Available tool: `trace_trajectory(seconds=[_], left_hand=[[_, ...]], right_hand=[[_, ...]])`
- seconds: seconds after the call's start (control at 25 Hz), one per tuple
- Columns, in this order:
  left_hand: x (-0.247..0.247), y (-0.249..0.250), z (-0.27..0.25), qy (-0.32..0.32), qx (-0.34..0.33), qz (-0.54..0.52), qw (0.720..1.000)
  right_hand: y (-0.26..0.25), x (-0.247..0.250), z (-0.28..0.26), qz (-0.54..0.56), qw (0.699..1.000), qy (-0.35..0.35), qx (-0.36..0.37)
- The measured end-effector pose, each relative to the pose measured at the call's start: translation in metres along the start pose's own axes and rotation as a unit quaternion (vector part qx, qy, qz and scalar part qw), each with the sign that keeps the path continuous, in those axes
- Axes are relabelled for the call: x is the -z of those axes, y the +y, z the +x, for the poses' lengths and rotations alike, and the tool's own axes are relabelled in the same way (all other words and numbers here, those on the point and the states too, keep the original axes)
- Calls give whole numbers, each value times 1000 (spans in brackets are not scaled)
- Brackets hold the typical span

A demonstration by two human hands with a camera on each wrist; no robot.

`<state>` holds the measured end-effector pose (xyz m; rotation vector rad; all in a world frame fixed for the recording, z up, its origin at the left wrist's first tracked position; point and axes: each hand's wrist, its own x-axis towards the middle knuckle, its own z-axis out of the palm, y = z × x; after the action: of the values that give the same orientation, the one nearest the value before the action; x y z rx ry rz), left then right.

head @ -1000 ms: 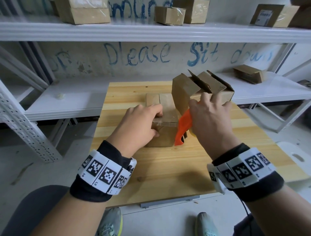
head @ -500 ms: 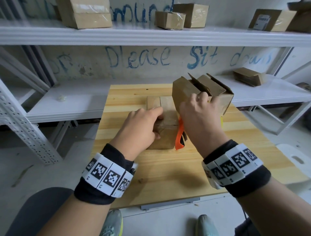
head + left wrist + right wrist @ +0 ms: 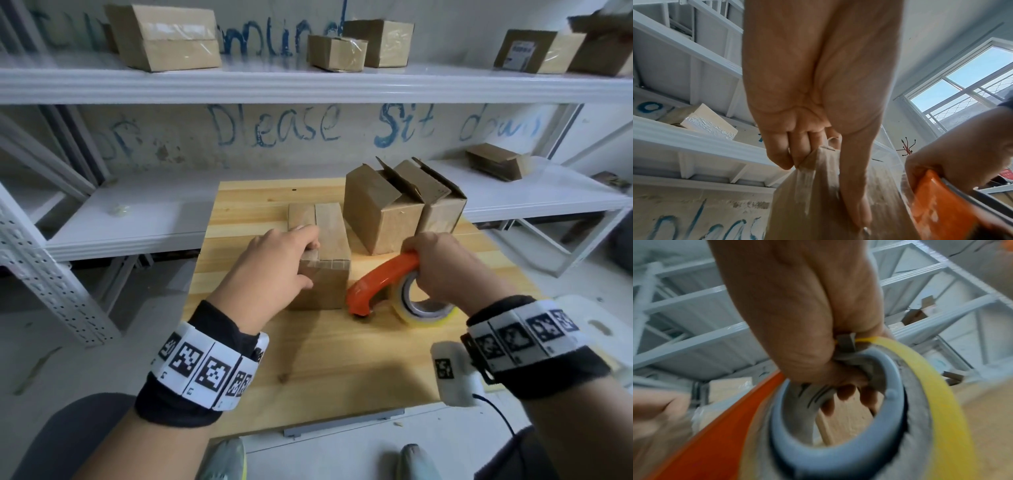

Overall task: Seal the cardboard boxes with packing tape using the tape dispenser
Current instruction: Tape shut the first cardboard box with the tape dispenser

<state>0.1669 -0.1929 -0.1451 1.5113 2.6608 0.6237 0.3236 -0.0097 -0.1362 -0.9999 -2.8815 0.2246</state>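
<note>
A small closed cardboard box [image 3: 330,233] stands on the wooden table [image 3: 342,359], tape running along its top seam. My left hand [image 3: 274,270] grips its near left top corner, fingers curled over the edge [image 3: 783,155], thumb down the front face. My right hand [image 3: 442,263] holds the orange tape dispenser [image 3: 380,284] by its roll [image 3: 424,308], fingers hooked through the grey core [image 3: 846,395]. The dispenser sits low beside the box's right front corner, close to the table. Behind it two more boxes [image 3: 400,209] stand with flaps open.
White metal shelving runs behind and to both sides of the table. Taped boxes [image 3: 164,37] sit on the upper shelf, a flattened box [image 3: 496,166] on the lower right shelf. A white stool [image 3: 596,325] stands at the right, and my shoes show below the table's near edge.
My right hand has drawn the dispenser down off the box's top and front, out to the right near the table. My left hand stays on the box's corner.
</note>
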Motion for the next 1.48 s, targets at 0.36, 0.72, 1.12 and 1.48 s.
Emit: trace_trajectory(seconds=[0.36, 0.72, 1.12, 1.48], left_hand=[[4, 6, -4, -48, -1, -15, 999], [8, 7, -3, -20, 18, -129, 991], [-1, 7, -3, 69, -23, -107, 992], [13, -19, -3, -86, -45, -289, 952]], right_hand=[[49, -1, -15, 224, 935, -76, -263], [21, -2, -19, 39, 974, 5, -222], [-48, -27, -31, 334, 931, 138, 47], [-35, -35, -28, 340, 918, 173, 109]])
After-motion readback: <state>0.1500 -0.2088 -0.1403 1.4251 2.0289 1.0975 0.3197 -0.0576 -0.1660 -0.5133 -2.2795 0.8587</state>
